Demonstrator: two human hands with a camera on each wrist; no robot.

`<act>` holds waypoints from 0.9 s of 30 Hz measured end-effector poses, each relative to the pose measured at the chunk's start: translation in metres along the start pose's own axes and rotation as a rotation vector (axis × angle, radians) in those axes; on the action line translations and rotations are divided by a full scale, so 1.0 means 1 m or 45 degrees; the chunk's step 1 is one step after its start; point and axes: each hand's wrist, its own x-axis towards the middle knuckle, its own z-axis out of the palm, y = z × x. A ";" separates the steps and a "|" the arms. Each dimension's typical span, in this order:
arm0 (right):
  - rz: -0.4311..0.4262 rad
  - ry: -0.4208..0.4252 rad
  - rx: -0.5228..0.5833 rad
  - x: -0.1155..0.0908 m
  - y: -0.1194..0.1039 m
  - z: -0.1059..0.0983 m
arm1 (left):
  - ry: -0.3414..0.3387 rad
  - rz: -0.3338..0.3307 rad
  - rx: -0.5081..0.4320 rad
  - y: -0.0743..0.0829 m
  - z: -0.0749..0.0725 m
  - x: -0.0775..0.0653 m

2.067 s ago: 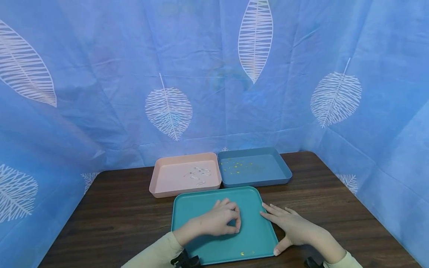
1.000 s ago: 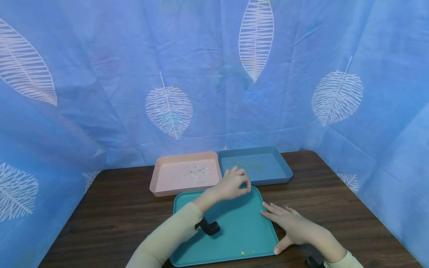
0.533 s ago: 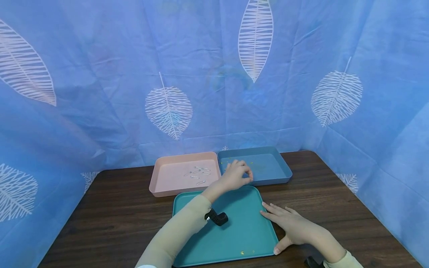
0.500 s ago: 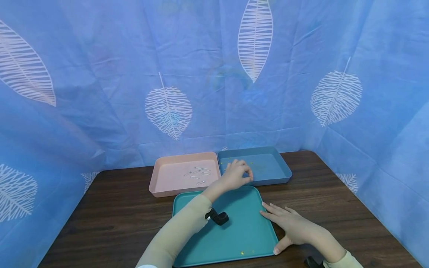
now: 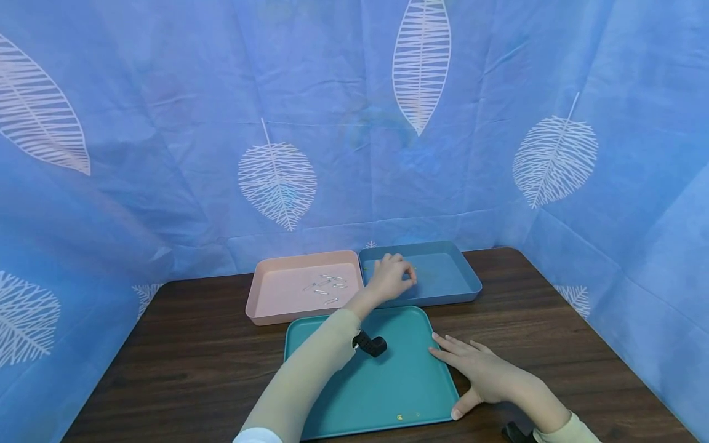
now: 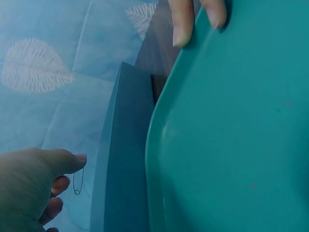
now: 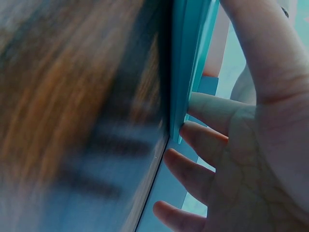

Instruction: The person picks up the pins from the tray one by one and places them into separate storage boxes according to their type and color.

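My left hand (image 5: pixel 390 278) is over the blue tray (image 5: pixel 448 289) at the back. In the left wrist view its thumb and finger pinch a small safety pin (image 6: pixel 77 193), which hangs down from the fingertips. The pin cannot be made out in the head view. My right hand (image 5: pixel 484 374) lies with fingers spread along the right edge of the teal tray (image 5: pixel 399 381), fingertips and thumb touching its rim. Gold bits (image 5: pixel 399 417) lie near that tray's front edge. The left hand hides part of the blue tray's inside.
A pink tray (image 5: pixel 277 298) holding several silver safety pins (image 5: pixel 331 301) stands left of the blue tray, side by side with it. All trays are on a dark wooden table (image 5: pixel 183 357). A blue cloth (image 5: pixel 332 184) with leaf prints hangs behind.
My left hand has moved from above the teal tray, away from me and slightly right, to over the blue tray. The right hand stays at the teal tray's edge.
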 end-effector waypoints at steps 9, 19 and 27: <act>0.013 -0.009 0.016 0.000 0.000 0.000 | -0.007 -0.082 0.022 -0.006 0.005 0.013; 0.048 -0.021 0.031 0.001 -0.001 -0.001 | 0.010 -0.144 -0.002 -0.012 0.007 0.024; 0.052 -0.017 0.029 0.000 0.000 0.001 | 0.001 -0.203 0.013 -0.015 0.007 0.026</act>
